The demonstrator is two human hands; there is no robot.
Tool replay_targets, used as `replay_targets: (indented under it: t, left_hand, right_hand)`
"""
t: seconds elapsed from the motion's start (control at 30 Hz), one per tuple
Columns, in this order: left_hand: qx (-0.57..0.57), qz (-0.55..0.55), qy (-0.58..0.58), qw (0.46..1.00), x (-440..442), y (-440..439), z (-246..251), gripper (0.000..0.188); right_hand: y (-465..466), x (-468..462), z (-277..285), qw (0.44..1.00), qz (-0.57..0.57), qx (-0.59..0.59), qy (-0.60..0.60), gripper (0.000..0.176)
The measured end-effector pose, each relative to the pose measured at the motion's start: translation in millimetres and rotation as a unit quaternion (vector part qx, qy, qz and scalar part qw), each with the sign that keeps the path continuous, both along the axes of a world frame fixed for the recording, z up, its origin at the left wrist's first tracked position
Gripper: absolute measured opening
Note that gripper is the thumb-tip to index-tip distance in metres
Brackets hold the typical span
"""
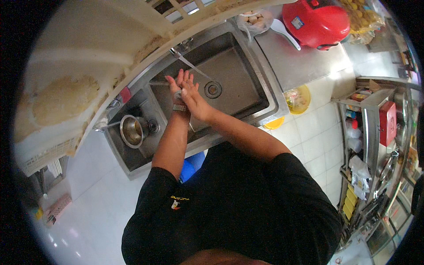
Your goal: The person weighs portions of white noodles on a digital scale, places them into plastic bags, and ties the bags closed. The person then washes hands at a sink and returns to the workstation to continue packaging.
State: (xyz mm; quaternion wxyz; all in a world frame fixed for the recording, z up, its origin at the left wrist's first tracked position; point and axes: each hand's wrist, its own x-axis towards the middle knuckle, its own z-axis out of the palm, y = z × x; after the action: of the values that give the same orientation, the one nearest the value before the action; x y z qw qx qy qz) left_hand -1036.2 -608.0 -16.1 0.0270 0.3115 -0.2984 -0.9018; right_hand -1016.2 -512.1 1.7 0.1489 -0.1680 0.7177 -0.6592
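Note:
Over the larger steel sink basin, my left hand has its palm turned up and its fingers stretched. My right hand lies across that palm, its fingers extended too. A small greyish patch shows at the base of my left thumb; whether it is lather or an object I cannot tell. My left wrist wears a watch. Beyond my fingertips, water runs from the metal faucet towards the drain, passing clear of both hands.
A steel bowl stands in the smaller basin at the left. Right of the sink are a bag of eggs, a white rice paddle and a red rice cooker. A yellow bin stands below; stocked shelves are farther right.

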Motion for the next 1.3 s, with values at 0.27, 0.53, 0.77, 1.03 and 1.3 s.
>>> replay_targets:
  t: [0.27,0.53,0.77,1.03,1.3]
  left_hand:
    - [0.019,-0.096,0.029,0.995,11,34,5,0.041]
    - [-0.165,0.005,0.066,0.984,5,1,45,0.034]
    - [-0.797,-0.281,0.247,0.475,-1,22,22,0.030]
    - [-0.621,-0.340,-0.055,0.704,-8,-59,7,0.028]
    - [-0.559,-0.514,0.058,0.648,14,-12,31,0.038]
  right_hand:
    - [4,-67,-65,0.998,0.002,0.040,-0.050,0.060]
    - [42,-83,-27,0.881,0.055,0.430,0.188,0.070]
    - [35,-49,-51,0.794,0.154,0.478,0.343,0.061]
    - [73,-35,36,0.803,0.313,0.403,0.307,0.038]
    - [69,-43,16,0.783,0.447,0.317,0.293,0.021]
